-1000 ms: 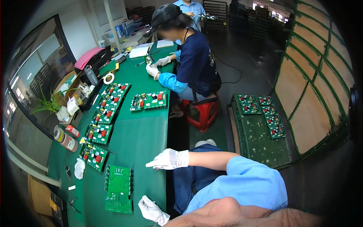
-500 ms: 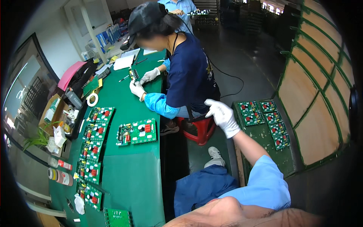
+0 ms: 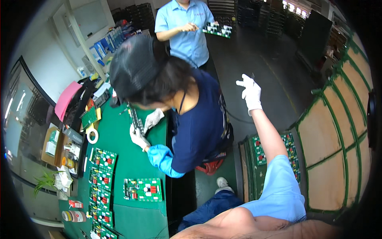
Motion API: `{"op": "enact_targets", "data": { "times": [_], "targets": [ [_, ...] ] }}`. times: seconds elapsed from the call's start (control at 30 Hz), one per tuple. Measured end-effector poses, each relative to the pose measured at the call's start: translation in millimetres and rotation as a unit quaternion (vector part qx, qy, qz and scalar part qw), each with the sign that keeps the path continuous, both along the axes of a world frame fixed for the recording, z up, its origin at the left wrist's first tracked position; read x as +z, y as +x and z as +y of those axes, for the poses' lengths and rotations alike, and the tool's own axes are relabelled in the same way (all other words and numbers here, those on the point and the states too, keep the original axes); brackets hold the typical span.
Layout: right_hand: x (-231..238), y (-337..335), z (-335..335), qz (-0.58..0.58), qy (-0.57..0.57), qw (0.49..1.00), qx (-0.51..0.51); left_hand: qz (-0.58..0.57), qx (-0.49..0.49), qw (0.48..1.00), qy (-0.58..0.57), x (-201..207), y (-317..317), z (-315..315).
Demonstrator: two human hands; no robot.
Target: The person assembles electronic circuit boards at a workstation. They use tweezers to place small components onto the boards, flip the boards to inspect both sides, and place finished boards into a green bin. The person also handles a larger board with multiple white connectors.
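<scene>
My right hand (image 3: 251, 94), in a white glove, is raised out over the aisle at the end of my stretched arm. Its fingers look partly spread, and no object shows clearly in them. A thin dark sliver stands by the fingertips, too small to name. Below the hand, behind my forearm, lies a green board or tray (image 3: 248, 175) with several populated circuit boards (image 3: 289, 140). My left hand is out of view. On the green bench (image 3: 139, 215) to my left sits one circuit board (image 3: 143, 189), beside a column of similar boards (image 3: 102, 176).
Beside me a person in a dark cap (image 3: 133, 65) bends over a narrow circuit board in white-gloved hands (image 3: 139, 137). Another person in a light blue shirt (image 3: 185, 32) holds a board (image 3: 217, 30). A green-framed panel (image 3: 322, 155) stands right; a red stool (image 3: 211, 166) shows behind the seated person.
My right hand has swung up and farther out, away from the boards on the right. The view has shifted. The person in light blue appears nearer; the capped person leans lower.
</scene>
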State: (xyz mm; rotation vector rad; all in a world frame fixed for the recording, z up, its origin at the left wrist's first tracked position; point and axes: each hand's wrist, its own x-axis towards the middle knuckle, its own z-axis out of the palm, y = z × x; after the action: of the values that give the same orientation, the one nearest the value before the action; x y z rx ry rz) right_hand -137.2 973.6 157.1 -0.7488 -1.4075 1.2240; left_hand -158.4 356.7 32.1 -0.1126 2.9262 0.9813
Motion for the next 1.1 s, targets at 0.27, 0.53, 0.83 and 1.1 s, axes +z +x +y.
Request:
{"op": "enact_targets", "data": {
  "times": [0.27, 0.53, 0.83, 1.1],
  "targets": [
    [54.8, -65.7, 171.1, 0.012, -0.189, 0.982, 0.019, -0.056, 0.015, 0.998, 0.001, 63.7, 4.8, 105.2],
    [52.4, -155.3, 311.0, 0.024, -0.320, 0.946, 0.037, -0.102, 0.057, 0.993, -0.025, 85.1, 27.4, 168.4],
    [19.9, -218.7, 345.7, 0.136, -0.287, 0.944, 0.083, -0.149, 0.108, 0.982, -0.039, 88.5, 47.5, 193.9],
    [28.6, -208.3, 318.3, 0.236, -0.424, 0.863, 0.143, -0.165, 0.114, 0.979, -0.029, 92.1, 66.7, 194.1]
  ]
}}
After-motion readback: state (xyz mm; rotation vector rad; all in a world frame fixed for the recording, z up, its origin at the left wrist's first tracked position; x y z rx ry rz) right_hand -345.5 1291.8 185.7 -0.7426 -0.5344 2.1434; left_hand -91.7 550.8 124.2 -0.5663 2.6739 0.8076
